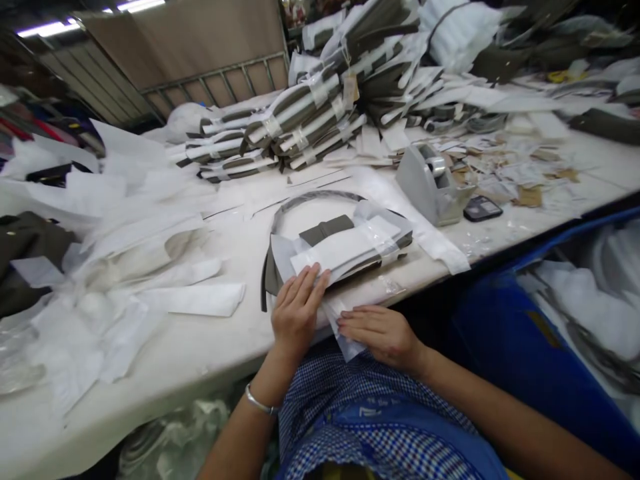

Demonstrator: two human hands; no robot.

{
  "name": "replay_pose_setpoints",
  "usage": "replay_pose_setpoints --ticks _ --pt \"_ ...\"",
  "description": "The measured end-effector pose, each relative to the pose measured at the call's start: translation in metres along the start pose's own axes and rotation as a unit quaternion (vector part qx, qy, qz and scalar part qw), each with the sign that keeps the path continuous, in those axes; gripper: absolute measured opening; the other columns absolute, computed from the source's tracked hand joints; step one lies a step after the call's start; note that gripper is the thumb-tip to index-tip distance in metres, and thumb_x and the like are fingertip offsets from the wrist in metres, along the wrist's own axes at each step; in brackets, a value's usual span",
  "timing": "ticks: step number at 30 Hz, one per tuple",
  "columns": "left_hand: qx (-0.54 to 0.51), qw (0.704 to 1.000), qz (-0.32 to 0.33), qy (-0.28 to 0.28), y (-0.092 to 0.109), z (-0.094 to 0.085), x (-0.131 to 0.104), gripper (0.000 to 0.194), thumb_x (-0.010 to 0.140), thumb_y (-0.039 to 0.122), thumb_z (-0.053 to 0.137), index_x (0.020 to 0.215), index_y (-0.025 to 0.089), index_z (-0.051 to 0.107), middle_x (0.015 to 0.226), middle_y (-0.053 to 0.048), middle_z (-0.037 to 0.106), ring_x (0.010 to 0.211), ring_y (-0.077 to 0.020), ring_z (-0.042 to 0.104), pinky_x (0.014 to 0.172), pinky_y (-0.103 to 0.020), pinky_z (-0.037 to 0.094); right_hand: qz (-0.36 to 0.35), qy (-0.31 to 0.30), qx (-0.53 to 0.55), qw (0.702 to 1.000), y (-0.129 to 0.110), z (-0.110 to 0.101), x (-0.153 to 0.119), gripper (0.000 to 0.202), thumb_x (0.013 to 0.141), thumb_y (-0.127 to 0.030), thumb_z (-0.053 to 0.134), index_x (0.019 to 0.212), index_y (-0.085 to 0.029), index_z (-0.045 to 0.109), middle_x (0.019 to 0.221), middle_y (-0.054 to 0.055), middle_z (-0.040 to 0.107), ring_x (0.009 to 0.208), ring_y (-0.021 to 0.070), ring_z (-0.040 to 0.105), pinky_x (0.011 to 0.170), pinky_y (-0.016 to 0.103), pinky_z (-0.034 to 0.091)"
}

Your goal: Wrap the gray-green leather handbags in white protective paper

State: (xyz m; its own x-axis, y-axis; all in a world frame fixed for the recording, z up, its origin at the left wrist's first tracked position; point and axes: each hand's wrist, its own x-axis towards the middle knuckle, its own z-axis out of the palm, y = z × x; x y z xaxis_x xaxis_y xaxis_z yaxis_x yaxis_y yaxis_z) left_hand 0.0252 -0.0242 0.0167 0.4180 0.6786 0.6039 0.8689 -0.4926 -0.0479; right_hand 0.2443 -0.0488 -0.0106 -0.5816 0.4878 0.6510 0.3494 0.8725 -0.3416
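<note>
I see the left hand (297, 303) with its fingers stretched out and slightly apart, lying on the white paper of a taped bundle (345, 252) near the front edge of the table (240, 343), while the right hand (383, 335) has its fingers straight and together over a translucent sheet (346, 343) hanging past that edge — whether the thumb pinches it from below, I cannot tell. A dark curved strip (300, 198) arcs around the bundle's far side, and to my right stands a tape dispenser (431, 190) — just beside it lies a small black case (483, 208).
</note>
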Motion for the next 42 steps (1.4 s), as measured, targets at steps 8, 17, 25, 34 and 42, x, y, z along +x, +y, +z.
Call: replay_pose_setpoints --ticks 8,17,25,34,42 --pt "-0.031 0.999 -0.009 0.008 -0.005 0.000 -0.002 0.049 0.097 0.009 0.050 0.142 0.030 0.047 0.134 -0.004 0.062 0.126 -0.0194 0.056 0.102 -0.037 0.048 -0.004 -0.009 -0.009 1.000 -0.004 -0.008 0.006 0.035 0.094 -0.006 0.042 0.116 -0.015 0.067 0.114 0.007 0.073 0.112 0.0166 0.067 0.100 0.033 0.054" --pt "-0.032 0.999 0.011 0.003 -0.010 -0.001 0.001 0.045 0.097 0.012 0.056 0.138 0.028 0.052 0.127 -0.002 0.067 0.123 -0.0174 0.058 0.098 -0.033 0.045 -0.011 0.007 -0.024 1.000 -0.011 -0.022 0.038 0.035 0.089 -0.003 0.043 0.110 -0.016 0.068 0.106 0.006 0.075 0.097 0.0154 0.072 0.090 0.034 0.060" --pt "-0.021 0.998 0.042 -0.041 -0.010 -0.004 -0.006 0.044 0.100 0.014 0.046 0.144 0.016 0.045 0.143 -0.010 0.054 0.135 -0.0236 0.047 0.107 -0.039 0.041 -0.020 -0.007 -0.069 0.997 0.003 -0.042 0.083 0.021 0.093 -0.009 0.056 0.105 -0.019 0.070 0.101 0.002 0.076 0.090 0.0153 0.072 0.089 0.033 0.057" --pt "-0.069 0.995 0.040 0.059 -0.012 -0.002 -0.010 0.018 0.095 0.008 0.053 0.106 0.011 0.067 0.114 -0.013 0.069 0.114 -0.0241 0.062 0.098 -0.036 0.050 0.056 0.021 -0.074 0.995 0.028 -0.026 0.123 0.014 0.092 -0.015 0.061 0.091 -0.021 0.073 0.090 -0.001 0.076 0.087 0.0164 0.071 0.083 0.029 0.055" --pt "-0.102 0.993 0.022 0.060 -0.014 0.000 -0.010 0.016 0.096 0.009 0.053 0.106 0.009 0.065 0.110 -0.012 0.070 0.104 -0.0232 0.064 0.091 -0.035 0.052 0.099 -0.091 -0.116 0.984 0.049 -0.003 0.142 0.012 0.090 -0.022 0.066 0.080 -0.021 0.071 0.092 0.001 0.074 0.090 0.0179 0.067 0.084 0.030 0.048"
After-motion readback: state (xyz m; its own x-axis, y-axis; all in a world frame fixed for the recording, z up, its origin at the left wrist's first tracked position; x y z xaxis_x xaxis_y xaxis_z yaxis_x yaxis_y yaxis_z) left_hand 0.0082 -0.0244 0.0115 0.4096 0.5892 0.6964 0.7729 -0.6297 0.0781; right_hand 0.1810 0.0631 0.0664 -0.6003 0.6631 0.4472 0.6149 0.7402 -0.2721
